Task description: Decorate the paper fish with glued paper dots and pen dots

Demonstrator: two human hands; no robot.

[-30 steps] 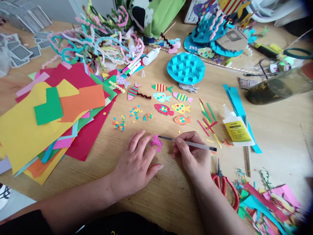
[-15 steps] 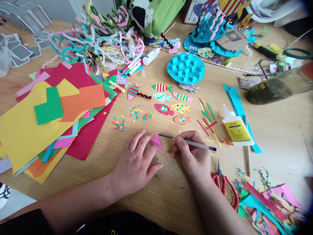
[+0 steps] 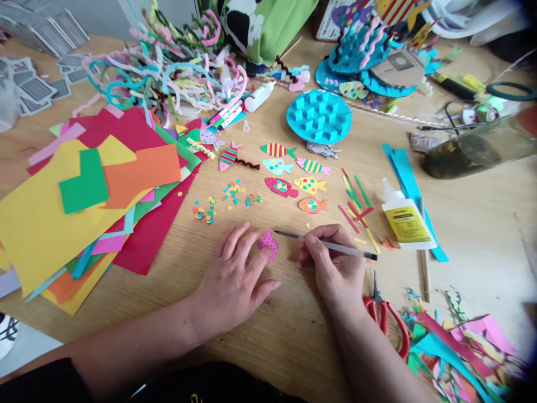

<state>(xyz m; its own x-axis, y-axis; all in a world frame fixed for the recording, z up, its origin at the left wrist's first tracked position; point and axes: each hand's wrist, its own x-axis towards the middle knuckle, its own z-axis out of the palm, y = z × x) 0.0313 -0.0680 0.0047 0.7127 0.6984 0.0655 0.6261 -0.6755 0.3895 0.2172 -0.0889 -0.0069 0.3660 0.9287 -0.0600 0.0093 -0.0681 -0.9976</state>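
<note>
Since half a second ago the pen (image 3: 331,245) has slid a little to the right in the right hand (image 3: 333,268), so its tip now sits just clear of the pink fish (image 3: 268,242) rather than nearer its edge; the left hand (image 3: 232,280) has not shifted.

That left hand lies flat on the table (image 3: 293,336), fingers spread, with the fingertips pressing the pink fish down. I judge this keeps the small paper shape from sliding while the pen works on it. No grip closes here; the fingers are apart and only bear down.

The right hand's grip is pinched shut on the pen, thumb and forefinger near its front third, the heel of the hand resting on the table for steadiness.

The pen lies nearly level, its long axis running left to right, tip toward the fish, capped end toward the glue bottle (image 3: 406,219).

The pink fish lies flat near the table's front middle, below the row of finished fish (image 3: 293,179); its tail points up and away from the person. Scissors (image 3: 388,319) lie just right of the right wrist.
</note>
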